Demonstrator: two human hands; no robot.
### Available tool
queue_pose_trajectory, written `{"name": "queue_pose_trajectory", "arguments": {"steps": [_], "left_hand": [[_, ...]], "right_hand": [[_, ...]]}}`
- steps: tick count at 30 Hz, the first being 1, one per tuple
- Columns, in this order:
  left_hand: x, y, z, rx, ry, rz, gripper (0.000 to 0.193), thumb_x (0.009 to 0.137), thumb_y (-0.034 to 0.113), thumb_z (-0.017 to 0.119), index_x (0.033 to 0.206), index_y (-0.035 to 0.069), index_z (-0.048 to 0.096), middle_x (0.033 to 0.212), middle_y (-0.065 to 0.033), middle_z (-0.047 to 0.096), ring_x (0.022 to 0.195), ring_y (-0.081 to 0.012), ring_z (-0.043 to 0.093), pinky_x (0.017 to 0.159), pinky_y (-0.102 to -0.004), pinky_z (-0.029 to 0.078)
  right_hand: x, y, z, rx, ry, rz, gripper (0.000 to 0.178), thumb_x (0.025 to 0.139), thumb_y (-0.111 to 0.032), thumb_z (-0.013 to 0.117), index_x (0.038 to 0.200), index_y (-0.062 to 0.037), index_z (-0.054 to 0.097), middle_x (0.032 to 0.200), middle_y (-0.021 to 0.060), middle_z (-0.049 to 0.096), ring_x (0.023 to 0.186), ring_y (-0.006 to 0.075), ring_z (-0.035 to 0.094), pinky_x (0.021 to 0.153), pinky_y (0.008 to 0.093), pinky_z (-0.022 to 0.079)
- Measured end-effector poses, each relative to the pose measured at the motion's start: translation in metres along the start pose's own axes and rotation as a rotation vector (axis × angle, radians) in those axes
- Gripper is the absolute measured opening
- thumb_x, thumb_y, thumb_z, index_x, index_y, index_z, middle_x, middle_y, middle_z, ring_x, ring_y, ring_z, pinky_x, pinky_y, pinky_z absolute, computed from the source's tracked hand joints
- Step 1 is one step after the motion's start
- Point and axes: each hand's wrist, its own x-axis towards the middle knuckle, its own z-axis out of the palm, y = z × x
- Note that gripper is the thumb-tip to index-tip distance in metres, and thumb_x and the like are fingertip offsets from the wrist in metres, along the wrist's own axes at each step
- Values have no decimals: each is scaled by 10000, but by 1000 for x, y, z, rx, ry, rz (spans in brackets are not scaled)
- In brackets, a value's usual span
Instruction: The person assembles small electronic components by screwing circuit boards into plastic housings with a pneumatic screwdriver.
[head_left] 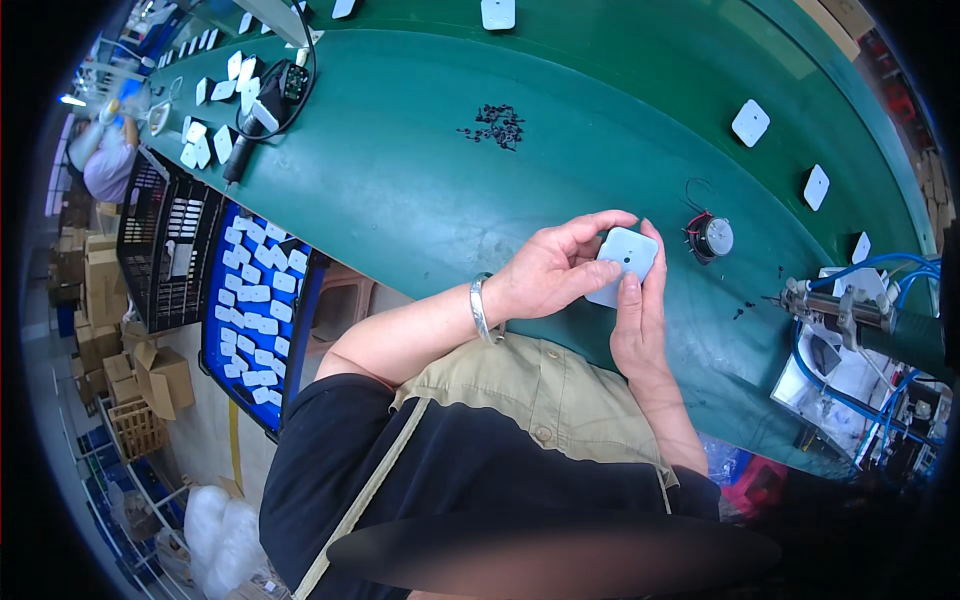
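Observation:
Both hands hold a white, round-cornered square plastic casing (630, 247) above the green bench, with a small dark hole near its middle. My left hand (553, 268), with a metal bangle (479, 308) at the wrist, grips it from the left, the thumb across its face. My right hand (642, 325) closes on its right side, thumb on the lower edge. Another pale flat surface shows beneath the casing; I cannot tell whether it is a separate part. To the right of my hands lies a round speaker-like part (714, 237) with thin wires.
Small dark screws (497, 128) lie piled mid-bench. White casings (751, 123) sit along the far green strip. At left are a corded electric screwdriver (240, 158), a black crate (165, 245) and a blue tray (228, 292) of white parts. A machine with blue hoses (850, 310) stands right.

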Motion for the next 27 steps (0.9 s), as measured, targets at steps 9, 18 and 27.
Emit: {"name": "queue_pose_trajectory", "arguments": {"steps": [9,18,27], "left_hand": [[4,-8,9,-16,36,5,416,831,40,525,1229,50,406,1074,-44,528,973,-105,510,831,-271,443],[4,-13,7,-13,76,-60,413,819,43,533,1216,55,421,1075,-42,531,958,-106,519,818,-263,438],[6,-18,7,10,64,-75,413,825,51,528,1221,45,410,1061,-46,536,935,-102,522,794,-255,441]], "right_hand": [[-7,11,-3,-20,12,-26,446,943,-177,265,1342,-30,130,1229,171,354,1114,250,398,939,340,316],[-5,20,-3,-133,25,-50,466,936,-185,291,1329,15,142,1282,205,302,1178,289,348,970,351,288],[-9,23,-3,26,25,-4,458,938,-137,274,1351,-6,124,1237,136,344,1110,205,383,945,310,307]]}}
